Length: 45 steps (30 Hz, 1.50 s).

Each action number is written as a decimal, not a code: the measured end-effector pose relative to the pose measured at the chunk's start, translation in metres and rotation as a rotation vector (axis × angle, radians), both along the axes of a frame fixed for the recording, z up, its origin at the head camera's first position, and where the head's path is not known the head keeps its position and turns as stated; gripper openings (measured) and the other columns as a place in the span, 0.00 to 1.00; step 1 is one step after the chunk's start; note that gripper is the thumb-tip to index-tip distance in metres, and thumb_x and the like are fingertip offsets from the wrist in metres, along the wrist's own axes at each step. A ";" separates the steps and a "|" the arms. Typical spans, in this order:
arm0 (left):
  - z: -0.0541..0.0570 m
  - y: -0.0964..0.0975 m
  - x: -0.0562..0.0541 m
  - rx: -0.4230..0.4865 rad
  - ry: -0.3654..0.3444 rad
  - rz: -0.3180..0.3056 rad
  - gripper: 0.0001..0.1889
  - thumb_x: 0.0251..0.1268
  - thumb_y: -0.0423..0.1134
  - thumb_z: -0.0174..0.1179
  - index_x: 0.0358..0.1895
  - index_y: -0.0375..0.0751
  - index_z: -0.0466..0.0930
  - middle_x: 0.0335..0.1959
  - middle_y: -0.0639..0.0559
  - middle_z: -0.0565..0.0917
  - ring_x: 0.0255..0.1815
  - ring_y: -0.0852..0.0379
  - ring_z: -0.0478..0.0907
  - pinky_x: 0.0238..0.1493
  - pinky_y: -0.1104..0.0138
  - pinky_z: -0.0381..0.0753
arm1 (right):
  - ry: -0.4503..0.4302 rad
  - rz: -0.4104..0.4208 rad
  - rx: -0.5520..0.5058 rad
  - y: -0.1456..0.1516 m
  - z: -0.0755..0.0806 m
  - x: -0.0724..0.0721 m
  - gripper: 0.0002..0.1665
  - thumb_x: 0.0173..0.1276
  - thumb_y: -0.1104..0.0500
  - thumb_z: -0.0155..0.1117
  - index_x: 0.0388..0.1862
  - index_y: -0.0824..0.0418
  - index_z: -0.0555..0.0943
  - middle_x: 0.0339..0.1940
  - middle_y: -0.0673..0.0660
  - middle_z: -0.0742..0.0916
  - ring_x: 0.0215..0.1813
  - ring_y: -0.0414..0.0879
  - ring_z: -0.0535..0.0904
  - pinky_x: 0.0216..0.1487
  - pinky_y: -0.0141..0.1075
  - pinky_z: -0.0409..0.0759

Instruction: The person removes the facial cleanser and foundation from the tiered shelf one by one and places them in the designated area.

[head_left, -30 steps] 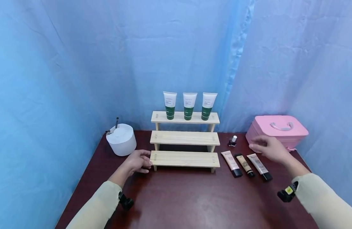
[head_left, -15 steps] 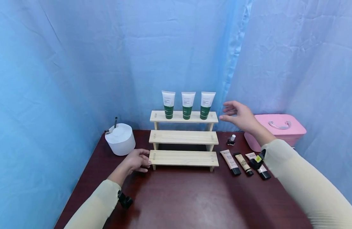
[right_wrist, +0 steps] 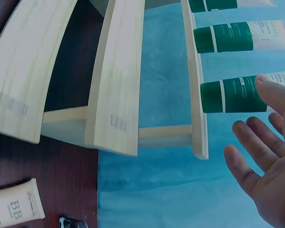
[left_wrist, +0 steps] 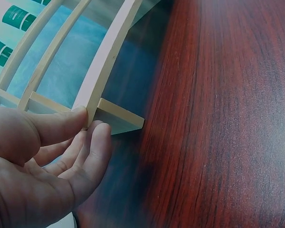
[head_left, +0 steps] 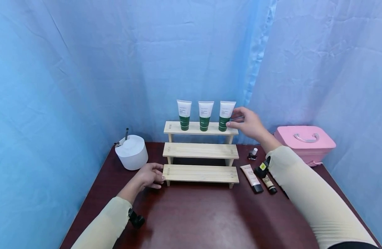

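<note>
A three-step wooden display stand (head_left: 201, 150) stands on the dark red table. My left hand (head_left: 150, 175) pinches the left end of its lowest step; in the left wrist view the thumb (left_wrist: 61, 126) lies on the board and the fingertips curl against its end. On the top step stand three upright white-and-green squeeze tubes: a left tube (head_left: 184, 114), a middle tube (head_left: 206, 114) and a right tube (head_left: 226, 112). At the right tube is my right hand (head_left: 248, 122), fingers spread and relaxed. Its thumb overlaps the tube's front; whether it touches cannot be told.
A white round holder (head_left: 132, 152) with brushes stands at the left. To the right are a nail polish bottle (head_left: 252, 154), a BB cream tube (head_left: 251, 178), a beige tube (head_left: 269, 185) partly behind my right sleeve, and a pink case (head_left: 306, 138).
My right hand has moved left from beside the pink case, over the table, to the right tube on the top step. The left hand stays at the stand's lowest step.
</note>
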<state>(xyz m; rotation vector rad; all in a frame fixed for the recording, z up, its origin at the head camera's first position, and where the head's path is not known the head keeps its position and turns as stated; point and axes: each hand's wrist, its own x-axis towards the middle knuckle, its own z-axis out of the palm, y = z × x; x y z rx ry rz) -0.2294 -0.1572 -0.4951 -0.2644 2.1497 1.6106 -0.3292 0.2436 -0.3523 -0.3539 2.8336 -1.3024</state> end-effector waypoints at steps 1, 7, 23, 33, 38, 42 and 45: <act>0.000 0.000 0.000 0.000 0.000 0.000 0.32 0.64 0.22 0.64 0.72 0.35 0.69 0.45 0.39 0.81 0.39 0.48 0.83 0.36 0.56 0.91 | -0.002 -0.004 -0.008 -0.001 0.000 0.000 0.39 0.70 0.48 0.73 0.72 0.61 0.69 0.65 0.63 0.80 0.65 0.61 0.79 0.62 0.57 0.81; 0.000 0.001 -0.001 0.009 -0.008 0.006 0.32 0.64 0.22 0.65 0.72 0.35 0.69 0.45 0.39 0.81 0.39 0.48 0.83 0.36 0.57 0.91 | -0.007 -0.024 -0.043 -0.007 0.000 -0.001 0.34 0.71 0.50 0.71 0.69 0.61 0.71 0.62 0.62 0.81 0.63 0.60 0.81 0.63 0.57 0.80; -0.001 0.000 -0.001 0.019 -0.009 -0.001 0.32 0.64 0.21 0.64 0.72 0.35 0.69 0.45 0.39 0.81 0.38 0.48 0.84 0.36 0.56 0.91 | 0.011 -0.068 -0.047 -0.012 -0.006 -0.005 0.29 0.73 0.51 0.70 0.65 0.62 0.73 0.60 0.63 0.81 0.62 0.61 0.81 0.62 0.57 0.81; -0.002 -0.001 -0.002 0.019 -0.009 0.012 0.32 0.64 0.21 0.64 0.72 0.35 0.69 0.45 0.39 0.82 0.38 0.48 0.83 0.35 0.57 0.91 | 0.000 -0.040 -0.033 0.001 -0.001 0.008 0.28 0.72 0.49 0.70 0.64 0.61 0.74 0.60 0.62 0.81 0.64 0.61 0.81 0.59 0.56 0.82; -0.004 -0.001 -0.003 0.018 -0.013 0.017 0.32 0.64 0.21 0.64 0.72 0.36 0.69 0.45 0.39 0.81 0.38 0.48 0.84 0.35 0.57 0.91 | 0.041 -0.040 -0.009 0.019 0.004 0.025 0.28 0.69 0.46 0.72 0.61 0.59 0.77 0.56 0.61 0.84 0.59 0.58 0.85 0.50 0.46 0.87; -0.004 -0.001 -0.003 0.018 -0.010 0.015 0.32 0.64 0.21 0.64 0.72 0.36 0.69 0.45 0.39 0.81 0.38 0.48 0.84 0.35 0.57 0.91 | 0.056 -0.035 -0.002 0.038 0.002 0.046 0.28 0.68 0.44 0.74 0.57 0.60 0.79 0.53 0.60 0.86 0.53 0.49 0.88 0.44 0.37 0.88; -0.004 -0.001 -0.002 0.016 -0.009 0.019 0.32 0.64 0.21 0.64 0.71 0.36 0.69 0.45 0.39 0.81 0.38 0.48 0.84 0.35 0.57 0.91 | 0.035 -0.008 -0.052 0.053 -0.004 0.064 0.27 0.68 0.47 0.74 0.56 0.63 0.79 0.50 0.63 0.86 0.47 0.42 0.88 0.41 0.35 0.89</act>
